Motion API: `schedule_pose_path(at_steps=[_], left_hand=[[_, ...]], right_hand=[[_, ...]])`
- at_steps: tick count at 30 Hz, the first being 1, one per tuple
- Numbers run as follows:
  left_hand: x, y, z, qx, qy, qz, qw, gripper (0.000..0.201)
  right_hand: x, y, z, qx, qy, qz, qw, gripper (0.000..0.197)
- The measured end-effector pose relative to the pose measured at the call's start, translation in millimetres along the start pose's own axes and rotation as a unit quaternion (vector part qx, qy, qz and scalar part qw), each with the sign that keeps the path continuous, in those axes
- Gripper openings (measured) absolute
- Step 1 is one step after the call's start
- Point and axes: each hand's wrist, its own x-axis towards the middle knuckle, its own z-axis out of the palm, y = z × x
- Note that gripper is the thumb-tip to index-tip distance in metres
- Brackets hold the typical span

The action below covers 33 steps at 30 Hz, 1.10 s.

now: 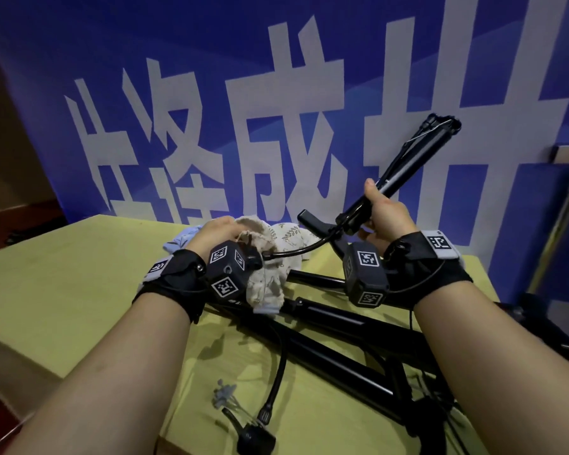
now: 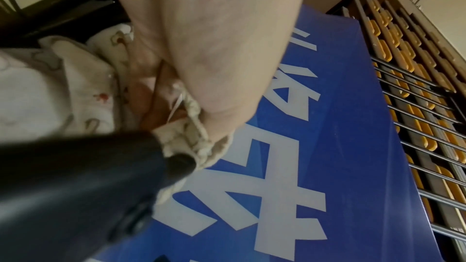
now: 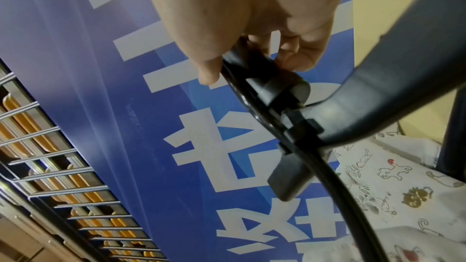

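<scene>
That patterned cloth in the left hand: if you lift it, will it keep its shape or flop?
Probably flops: the cloth bunches into soft folds where the left hand grips it and sags toward the table. Likely light, as that one grip holds its bunched top up. Its coarse woven edge, seen from the left wrist, suggests little slipping.

**Yellow-green table: what lies on the top**

Table (image 1: 79,290): flat yellow-green top. Black folding stand (image 1: 342,323) lies across the right half, its tubes flat on the surface and running toward the near right corner; one pole is lifted clear. Printed cloth (image 1: 286,238), cream with small leaf and animal figures, sits bunched at the far middle, partly draped over the stand's tubes. Light blue cloth (image 1: 181,243) lies against its left side. Toward the near edge: small grey plastic piece (image 1: 224,394), and just beside it a black flexible cable (image 1: 278,376) ending in a knurled collar.
</scene>
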Motion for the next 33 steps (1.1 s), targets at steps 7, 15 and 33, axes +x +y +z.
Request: schedule_pose_path(at_steps=[7,15,33], left_hand=[[1.3,-8.6,-13.9,0.038,-0.004,0.01,0.999,0.011],[1.5,-20.7,-23.3,0.032,0.064,-0.012,0.997,0.023],[-20.2,-7.8,-49.9,0.135,0.03,0.018,0.99,0.023]], right_hand=[[0.3,12.2,-2.0,0.038,0.005,-0.002,0.999,0.039],[-7.7,20.7,3.4,0.141,-0.012,-0.008,0.99,0.023],[-15.1,16.6,5.3,0.234,0.006,-0.021,0.972,0.037]])
